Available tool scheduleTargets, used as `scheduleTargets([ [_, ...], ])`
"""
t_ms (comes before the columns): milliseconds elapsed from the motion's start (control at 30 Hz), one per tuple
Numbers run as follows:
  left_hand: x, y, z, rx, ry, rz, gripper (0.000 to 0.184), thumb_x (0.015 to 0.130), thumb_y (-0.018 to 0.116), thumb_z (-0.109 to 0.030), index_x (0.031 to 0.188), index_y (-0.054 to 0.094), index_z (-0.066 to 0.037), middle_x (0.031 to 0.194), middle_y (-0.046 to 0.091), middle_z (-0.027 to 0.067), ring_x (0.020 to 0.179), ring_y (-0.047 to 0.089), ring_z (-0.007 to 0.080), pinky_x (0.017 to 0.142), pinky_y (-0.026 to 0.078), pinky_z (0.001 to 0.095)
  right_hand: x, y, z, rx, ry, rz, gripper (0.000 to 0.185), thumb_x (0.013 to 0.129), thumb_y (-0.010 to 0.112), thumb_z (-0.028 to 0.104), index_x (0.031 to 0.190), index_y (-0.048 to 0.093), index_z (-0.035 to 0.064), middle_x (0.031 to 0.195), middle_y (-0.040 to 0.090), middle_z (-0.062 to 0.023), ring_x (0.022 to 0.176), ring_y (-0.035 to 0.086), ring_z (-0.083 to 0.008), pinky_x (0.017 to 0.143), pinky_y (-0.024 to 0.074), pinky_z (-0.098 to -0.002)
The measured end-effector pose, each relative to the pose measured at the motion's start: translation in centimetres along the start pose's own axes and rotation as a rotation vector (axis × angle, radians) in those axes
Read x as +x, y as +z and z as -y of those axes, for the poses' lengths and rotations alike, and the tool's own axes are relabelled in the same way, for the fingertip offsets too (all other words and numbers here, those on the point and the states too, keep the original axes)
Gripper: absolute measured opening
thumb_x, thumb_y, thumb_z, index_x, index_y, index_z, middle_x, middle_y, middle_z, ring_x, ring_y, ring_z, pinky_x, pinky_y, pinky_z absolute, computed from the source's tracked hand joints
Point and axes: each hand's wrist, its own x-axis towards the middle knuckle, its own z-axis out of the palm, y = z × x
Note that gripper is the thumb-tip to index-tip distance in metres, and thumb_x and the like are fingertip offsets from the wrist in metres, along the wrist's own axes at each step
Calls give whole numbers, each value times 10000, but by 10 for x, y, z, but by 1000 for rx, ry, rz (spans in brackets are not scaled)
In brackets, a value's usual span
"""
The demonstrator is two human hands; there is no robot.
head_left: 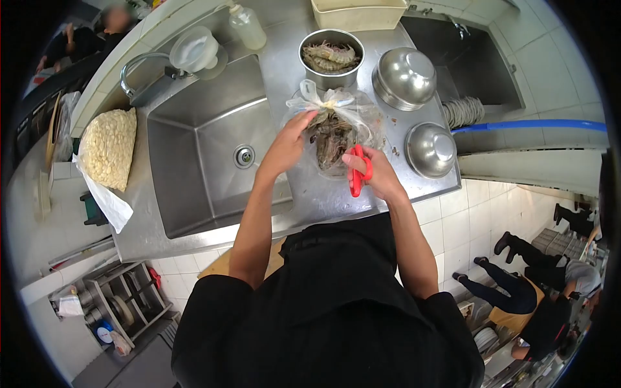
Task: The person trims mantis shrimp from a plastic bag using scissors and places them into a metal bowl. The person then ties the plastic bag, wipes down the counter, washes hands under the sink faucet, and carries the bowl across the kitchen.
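Note:
A clear plastic bag point(373, 123) of dark, raw shrimp point(332, 145) lies on the steel counter, its gathered white top toward the far side. My left hand point(288, 147) is at the bag's left side, its fingertips closed against the plastic near the gathered top. Red-handled scissors point(357, 184) are gripped in my right hand point(378, 173), over the lower right of the bag. Their blades cannot be made out against the shrimp. Just beyond the bag stands a round metal container point(332, 80) holding more shrimp point(331, 57).
To the left is a steel sink point(213, 136), with a bag of pale peeled cloves or beans point(108, 149) beside it. Upturned metal bowls point(406, 74) sit at right. Farther back are a pump bottle point(248, 27) and a cream tub point(358, 16). Other people point(517, 297) stand at lower right.

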Motion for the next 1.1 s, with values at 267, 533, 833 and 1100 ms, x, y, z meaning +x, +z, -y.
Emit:
scheduleTargets([
  [267,15,20,8,386,157,-189,413,870,498,-6,1279,535,28,1261,588,182,1180,562,273,985,435,322,-9,-8,5,-201,3,113,365,861,717,344,925,587,9,636,596,-38,508,573,-110,437,407,-245],
  [533,114,-32,7,168,-321,-367,454,909,540,-414,902,690,14,818,706,160,804,680,288,785,499,383,-47,-43,-14,-500,89,319,379,810,773,252,996,590,-22,757,615,-53,630,599,-125,572,483,-279],
  [833,198,-73,30,235,-458,-196,355,863,516,-266,770,666,41,709,682,181,487,621,229,478,494,327,-70,-38,-32,-423,65,164,421,804,799,290,961,572,-28,750,622,-66,612,611,-136,549,490,-297],
  [1100,123,-97,69,-501,-387,-274,406,924,593,-394,965,610,9,910,677,147,747,628,204,621,498,323,-113,-56,-24,-411,97,145,505,778,807,232,1138,572,-32,770,603,-49,685,606,-137,630,495,-280],
])
